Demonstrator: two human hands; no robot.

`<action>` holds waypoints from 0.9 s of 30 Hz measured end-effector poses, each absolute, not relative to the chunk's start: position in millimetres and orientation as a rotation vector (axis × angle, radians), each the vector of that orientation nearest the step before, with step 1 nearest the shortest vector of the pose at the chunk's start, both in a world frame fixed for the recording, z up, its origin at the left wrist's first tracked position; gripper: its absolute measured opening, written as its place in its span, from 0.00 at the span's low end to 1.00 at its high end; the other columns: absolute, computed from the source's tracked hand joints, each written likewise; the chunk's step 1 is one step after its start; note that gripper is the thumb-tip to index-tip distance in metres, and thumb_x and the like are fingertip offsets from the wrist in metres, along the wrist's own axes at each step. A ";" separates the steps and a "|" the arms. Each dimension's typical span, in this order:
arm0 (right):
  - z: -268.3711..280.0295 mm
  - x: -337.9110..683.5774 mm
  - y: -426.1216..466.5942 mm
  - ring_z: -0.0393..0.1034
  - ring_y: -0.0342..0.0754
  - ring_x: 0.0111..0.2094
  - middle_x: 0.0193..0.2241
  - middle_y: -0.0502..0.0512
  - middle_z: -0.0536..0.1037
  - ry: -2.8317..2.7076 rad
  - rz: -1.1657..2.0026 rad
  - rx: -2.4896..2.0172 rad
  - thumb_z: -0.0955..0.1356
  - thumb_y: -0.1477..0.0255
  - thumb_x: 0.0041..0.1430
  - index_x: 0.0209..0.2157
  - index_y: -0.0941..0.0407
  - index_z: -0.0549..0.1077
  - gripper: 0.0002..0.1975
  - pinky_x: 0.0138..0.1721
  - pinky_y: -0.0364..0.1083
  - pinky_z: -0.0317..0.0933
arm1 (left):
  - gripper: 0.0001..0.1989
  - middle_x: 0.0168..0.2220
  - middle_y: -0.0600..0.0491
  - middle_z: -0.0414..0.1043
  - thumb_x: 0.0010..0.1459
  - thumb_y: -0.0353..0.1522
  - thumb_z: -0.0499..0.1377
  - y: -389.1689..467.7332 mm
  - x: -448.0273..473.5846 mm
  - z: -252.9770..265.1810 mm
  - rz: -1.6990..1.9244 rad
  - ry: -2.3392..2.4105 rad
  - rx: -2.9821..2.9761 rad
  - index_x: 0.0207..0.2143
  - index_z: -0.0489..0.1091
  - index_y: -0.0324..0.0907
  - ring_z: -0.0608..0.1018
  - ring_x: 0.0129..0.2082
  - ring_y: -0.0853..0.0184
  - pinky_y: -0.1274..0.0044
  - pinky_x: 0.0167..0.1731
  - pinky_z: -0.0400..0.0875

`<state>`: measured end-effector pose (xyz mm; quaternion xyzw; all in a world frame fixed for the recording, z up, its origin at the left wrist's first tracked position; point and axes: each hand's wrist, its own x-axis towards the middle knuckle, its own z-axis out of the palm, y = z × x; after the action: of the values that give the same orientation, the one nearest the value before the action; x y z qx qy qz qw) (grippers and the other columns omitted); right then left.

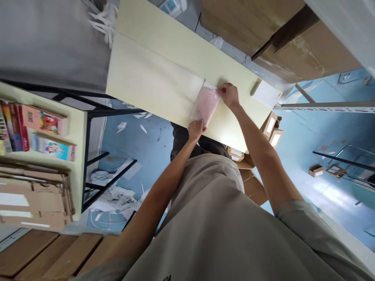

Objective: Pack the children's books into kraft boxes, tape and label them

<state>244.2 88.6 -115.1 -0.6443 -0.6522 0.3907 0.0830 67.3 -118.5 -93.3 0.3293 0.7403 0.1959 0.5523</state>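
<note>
A flat pink packet (206,104) with a pale, see-through-looking margin lies on the cream tabletop (175,35). My left hand (196,130) pinches its near end, at the table's front edge. At the packet's far right corner, the fingers of my right hand (229,95) are closed on its edge. A long whitish sheet (155,74) stretches over the table to the left of the packet; whether the two are joined I cannot tell. To the right of my right hand sits a small white box (266,93).
Large cardboard boxes (252,23) stand beyond the table. On the left, a side shelf (77,168) carries colourful books (51,146) and stacked flattened cardboard (35,195). Paper scraps (117,197) litter the blue floor (140,136). Open cartons (252,181) are by my right side.
</note>
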 end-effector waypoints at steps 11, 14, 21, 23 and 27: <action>-61.2 181.8 -47.5 0.39 0.68 0.90 0.88 0.72 0.52 -2.372 0.916 -1.762 0.61 0.58 0.83 0.87 0.64 0.55 0.41 0.88 0.73 0.44 | 0.34 0.85 0.35 0.61 0.75 0.29 0.52 -56.9 -9.0 -75.9 0.398 1.758 1.597 0.80 0.65 0.35 0.58 0.88 0.48 0.50 0.87 0.55; -69.7 177.4 -68.2 0.44 0.66 0.90 0.87 0.72 0.52 -2.390 1.026 -1.717 0.59 0.59 0.84 0.86 0.68 0.56 0.41 0.89 0.68 0.43 | 0.40 0.87 0.36 0.55 0.70 0.22 0.48 -47.6 -7.5 -76.8 0.196 1.533 1.790 0.83 0.61 0.32 0.51 0.90 0.49 0.46 0.88 0.50; -59.6 181.0 -68.9 0.49 0.68 0.88 0.86 0.74 0.55 -2.328 1.035 -1.718 0.61 0.56 0.81 0.84 0.69 0.61 0.43 0.88 0.70 0.48 | 0.42 0.85 0.32 0.57 0.67 0.20 0.48 -39.3 -23.1 -62.4 0.000 1.406 1.938 0.83 0.61 0.28 0.57 0.88 0.49 0.51 0.86 0.59; -44.2 183.1 -64.6 0.50 0.70 0.88 0.85 0.74 0.56 -2.318 1.019 -1.726 0.61 0.56 0.80 0.84 0.68 0.62 0.43 0.87 0.72 0.50 | 0.41 0.86 0.33 0.56 0.69 0.23 0.48 -29.2 -28.4 -52.1 0.018 1.374 1.968 0.83 0.60 0.28 0.59 0.88 0.49 0.52 0.86 0.60; 4.6 190.3 -37.6 0.45 0.68 0.89 0.87 0.71 0.53 -2.326 0.900 -1.710 0.58 0.53 0.81 0.86 0.66 0.59 0.44 0.89 0.71 0.44 | 0.41 0.87 0.36 0.54 0.74 0.30 0.52 7.2 -35.1 -13.8 0.196 1.291 2.100 0.86 0.56 0.33 0.58 0.88 0.49 0.54 0.87 0.57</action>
<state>190.3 -37.6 4.6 -0.5644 -0.7679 0.2972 0.0587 -35.1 7.2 -13.8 0.8022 0.4933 0.0748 0.3280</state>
